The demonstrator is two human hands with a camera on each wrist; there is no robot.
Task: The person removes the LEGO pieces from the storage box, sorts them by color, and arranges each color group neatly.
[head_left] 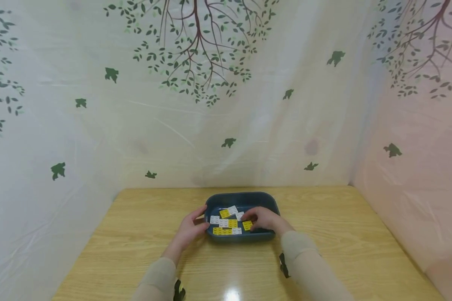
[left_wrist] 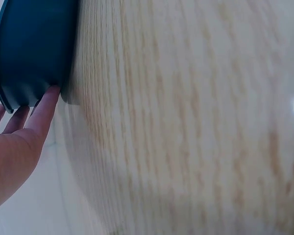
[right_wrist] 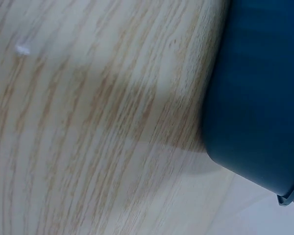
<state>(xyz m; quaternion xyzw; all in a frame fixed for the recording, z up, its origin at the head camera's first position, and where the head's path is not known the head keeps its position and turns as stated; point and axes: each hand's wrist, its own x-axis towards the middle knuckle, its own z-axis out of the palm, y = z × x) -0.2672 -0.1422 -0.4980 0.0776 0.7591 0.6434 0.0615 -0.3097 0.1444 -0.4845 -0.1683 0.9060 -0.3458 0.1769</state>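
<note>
A dark blue rectangular tray (head_left: 241,239) with rounded corners sits toward the back of the table and holds several white and yellow toy building bricks. My right hand (head_left: 266,219) reaches into its right half, thumb and fingers pinching a yellow brick (head_left: 246,226). Against the left end of the tray rests my left hand (head_left: 189,232), its fingers spread. The left wrist view shows those fingers (left_wrist: 45,108) extended along the tray's outer wall (left_wrist: 34,49). In the right wrist view, the tray wall (right_wrist: 257,107) hides nearly all of the right hand.
Around the yellow brick lie white bricks (head_left: 214,220), a yellow brick (head_left: 224,213) farther back and a front row of yellow and white bricks (head_left: 222,231). The wooden table (head_left: 147,234) ends at a pale curtain (head_left: 196,167) printed with leaves and branches.
</note>
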